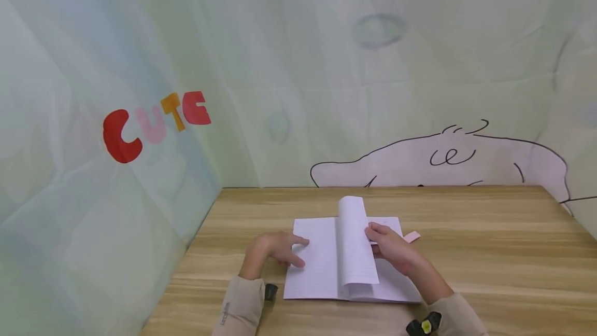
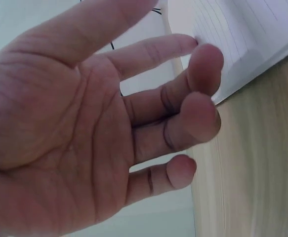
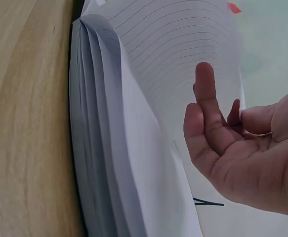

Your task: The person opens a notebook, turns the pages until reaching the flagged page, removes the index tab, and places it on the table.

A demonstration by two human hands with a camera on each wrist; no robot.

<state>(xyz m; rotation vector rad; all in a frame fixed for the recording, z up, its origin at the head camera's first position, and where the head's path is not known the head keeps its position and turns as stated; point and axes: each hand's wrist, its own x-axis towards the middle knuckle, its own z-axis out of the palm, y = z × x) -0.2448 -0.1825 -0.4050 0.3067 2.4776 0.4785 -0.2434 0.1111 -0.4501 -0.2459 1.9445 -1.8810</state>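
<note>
An open notebook (image 1: 314, 281) with white lined pages lies on the table. My right hand (image 1: 395, 249) pinches the edge of a raised page (image 1: 356, 250) between thumb and index finger; this page stands curved up near the middle of the notebook. In the right wrist view, the other fingers of that hand (image 3: 232, 148) extend beside the lined sheet (image 3: 173, 39), with the loose leaves fanned below. At the notebook's left edge is my left hand (image 1: 278, 248), its thumb and index finger spread over the left page. Its palm faces the left wrist camera, fingers loosely bent and holding nothing.
A small pink slip (image 1: 412, 236) pokes out at the notebook's right side. The wood-grain table (image 1: 503, 253) extends around the notebook to a printed cloth backdrop (image 1: 289, 92) behind and on the left. Dark wrist devices (image 1: 423, 324) sit at both sleeves.
</note>
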